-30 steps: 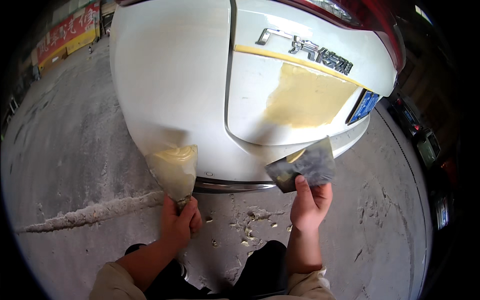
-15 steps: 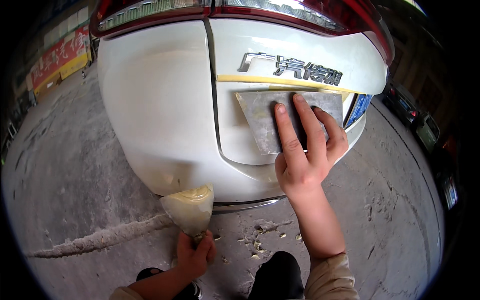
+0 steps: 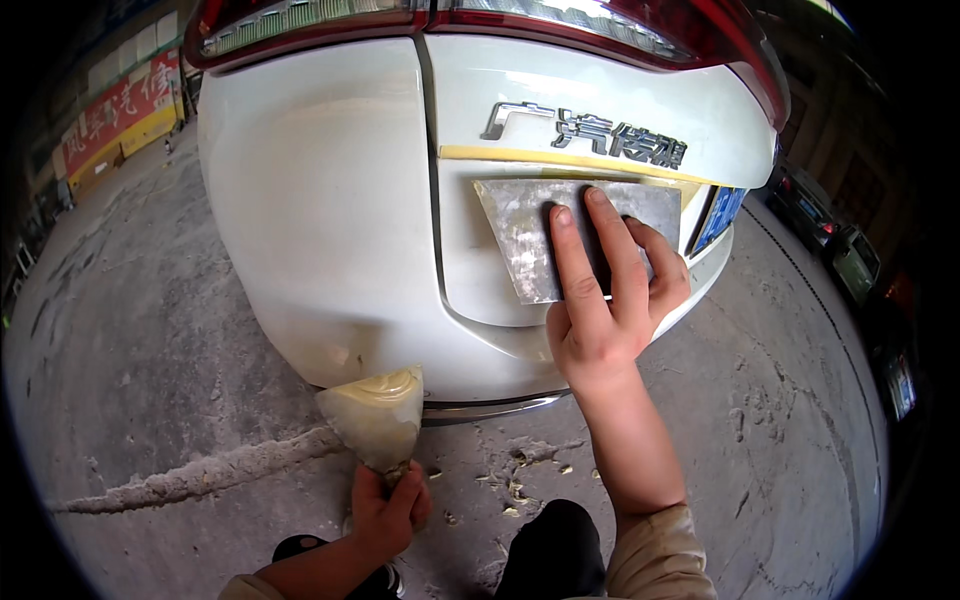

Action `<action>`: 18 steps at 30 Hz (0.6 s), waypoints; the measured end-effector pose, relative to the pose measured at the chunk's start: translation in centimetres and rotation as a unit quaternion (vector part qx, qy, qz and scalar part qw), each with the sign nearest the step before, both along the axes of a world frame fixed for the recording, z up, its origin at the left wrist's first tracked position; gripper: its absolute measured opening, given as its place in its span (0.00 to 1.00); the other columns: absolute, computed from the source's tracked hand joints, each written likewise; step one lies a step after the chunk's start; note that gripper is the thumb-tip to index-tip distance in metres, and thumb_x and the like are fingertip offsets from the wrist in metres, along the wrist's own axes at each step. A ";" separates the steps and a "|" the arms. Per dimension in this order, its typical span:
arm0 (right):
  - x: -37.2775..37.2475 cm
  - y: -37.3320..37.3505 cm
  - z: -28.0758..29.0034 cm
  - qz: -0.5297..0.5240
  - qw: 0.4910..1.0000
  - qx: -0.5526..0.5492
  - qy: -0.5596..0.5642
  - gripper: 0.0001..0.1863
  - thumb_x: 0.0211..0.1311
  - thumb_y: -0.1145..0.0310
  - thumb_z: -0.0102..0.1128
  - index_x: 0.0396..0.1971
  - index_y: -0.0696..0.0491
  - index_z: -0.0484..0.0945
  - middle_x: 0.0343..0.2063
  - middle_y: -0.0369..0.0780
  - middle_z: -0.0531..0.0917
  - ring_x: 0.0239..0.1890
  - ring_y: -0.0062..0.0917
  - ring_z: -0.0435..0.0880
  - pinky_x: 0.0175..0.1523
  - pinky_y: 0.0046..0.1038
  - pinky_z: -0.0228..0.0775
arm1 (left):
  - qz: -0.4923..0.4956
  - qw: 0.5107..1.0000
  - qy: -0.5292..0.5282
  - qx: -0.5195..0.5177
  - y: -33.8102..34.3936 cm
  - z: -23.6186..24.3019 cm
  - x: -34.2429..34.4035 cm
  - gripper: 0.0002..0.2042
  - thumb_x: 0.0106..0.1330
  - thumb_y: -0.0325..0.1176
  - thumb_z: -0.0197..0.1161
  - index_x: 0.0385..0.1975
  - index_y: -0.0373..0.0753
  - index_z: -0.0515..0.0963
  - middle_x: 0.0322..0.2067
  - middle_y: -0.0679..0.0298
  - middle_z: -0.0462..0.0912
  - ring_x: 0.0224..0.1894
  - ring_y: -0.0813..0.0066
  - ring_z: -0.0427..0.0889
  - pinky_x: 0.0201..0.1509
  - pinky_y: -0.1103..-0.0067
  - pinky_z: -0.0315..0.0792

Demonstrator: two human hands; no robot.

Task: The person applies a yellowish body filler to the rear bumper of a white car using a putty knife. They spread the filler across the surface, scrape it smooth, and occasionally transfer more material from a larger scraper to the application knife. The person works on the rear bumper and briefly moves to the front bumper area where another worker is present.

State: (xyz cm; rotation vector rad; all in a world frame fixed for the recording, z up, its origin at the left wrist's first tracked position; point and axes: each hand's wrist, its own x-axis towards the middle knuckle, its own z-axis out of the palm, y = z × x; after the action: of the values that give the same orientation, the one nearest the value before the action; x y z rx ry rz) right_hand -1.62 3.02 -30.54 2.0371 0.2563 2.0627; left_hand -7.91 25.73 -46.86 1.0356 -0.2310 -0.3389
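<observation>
My right hand holds a flat grey metal scraper plate against the white car's rear panel, fingers spread over its outer face and the thumb hidden. Just above the plate runs a strip of yellow masking tape, below the chrome lettering. Low on the left, my left hand is closed round the handle of a putty knife, blade upward. A smear of pale yellow putty lies along the blade's top edge. The panel surface behind the plate is hidden.
Red tail lights span the top of the car, and a blue licence plate sits to the right. Putty crumbs litter the concrete floor between my feet and the bumper. A raised rough seam crosses the floor at left. Parked cars stand far right.
The scraper plate and my right hand have shifted very slightly left and up, and the plate catches more light. My left hand with the putty knife has barely moved.
</observation>
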 end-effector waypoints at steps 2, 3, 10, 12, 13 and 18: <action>0.9 -0.4 0.2 -0.015 1.000 -0.001 0.002 0.20 0.45 0.70 0.59 0.43 0.47 0.84 0.46 0.35 0.82 0.43 0.30 0.72 0.49 0.30 0.58 | -0.002 1.000 -0.002 0.005 0.0 0.0 0.0 0.04 0.70 0.25 0.49 0.39 0.39 0.62 0.20 0.65 0.66 0.15 0.80 0.63 0.16 0.80 0.61; 1.3 -0.6 -0.1 -0.023 1.000 -0.002 0.004 0.20 0.45 0.70 0.59 0.43 0.47 0.84 0.46 0.35 0.81 0.44 0.29 0.72 0.49 0.30 0.58 | -0.006 1.000 -0.004 0.012 0.1 0.0 0.0 0.04 0.70 0.26 0.49 0.39 0.39 0.62 0.20 0.65 0.66 0.15 0.80 0.63 0.16 0.80 0.60; -0.1 -0.5 -1.8 -0.015 0.999 -0.016 0.041 0.18 0.48 0.71 0.59 0.42 0.47 0.84 0.47 0.36 0.81 0.44 0.29 0.71 0.50 0.30 0.58 | 0.010 1.000 0.003 0.002 -0.2 0.4 -0.3 0.05 0.71 0.30 0.52 0.37 0.41 0.63 0.14 0.67 0.66 0.12 0.81 0.62 0.15 0.81 0.56; -0.3 -0.4 -1.1 -0.002 1.000 -0.014 0.010 0.18 0.47 0.71 0.59 0.41 0.47 0.84 0.46 0.36 0.82 0.43 0.29 0.72 0.50 0.30 0.58 | -0.002 1.000 0.006 0.014 0.2 0.6 -0.3 0.04 0.70 0.27 0.50 0.38 0.40 0.62 0.17 0.65 0.66 0.14 0.80 0.63 0.16 0.80 0.59; 0.1 -0.4 -0.7 0.006 1.000 -0.009 -0.008 0.19 0.46 0.71 0.58 0.42 0.47 0.84 0.46 0.36 0.82 0.43 0.29 0.72 0.50 0.30 0.58 | -0.009 1.000 0.010 0.019 0.3 0.6 -0.4 0.04 0.69 0.26 0.49 0.39 0.40 0.62 0.18 0.64 0.66 0.14 0.79 0.63 0.17 0.79 0.61; 1.5 -0.9 0.0 -0.018 1.000 -0.023 -0.001 0.20 0.45 0.71 0.58 0.43 0.47 0.84 0.46 0.36 0.81 0.44 0.29 0.72 0.49 0.30 0.59 | -0.005 0.999 0.018 0.029 0.1 0.4 -0.5 0.05 0.69 0.25 0.49 0.40 0.40 0.62 0.17 0.64 0.66 0.14 0.79 0.63 0.17 0.79 0.60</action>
State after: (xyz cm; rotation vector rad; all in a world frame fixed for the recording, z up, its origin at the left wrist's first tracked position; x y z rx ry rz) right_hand -0.10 2.13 -30.59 1.9987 0.2623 2.0188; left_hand -8.37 25.80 -46.51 1.0854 -0.1956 -0.3753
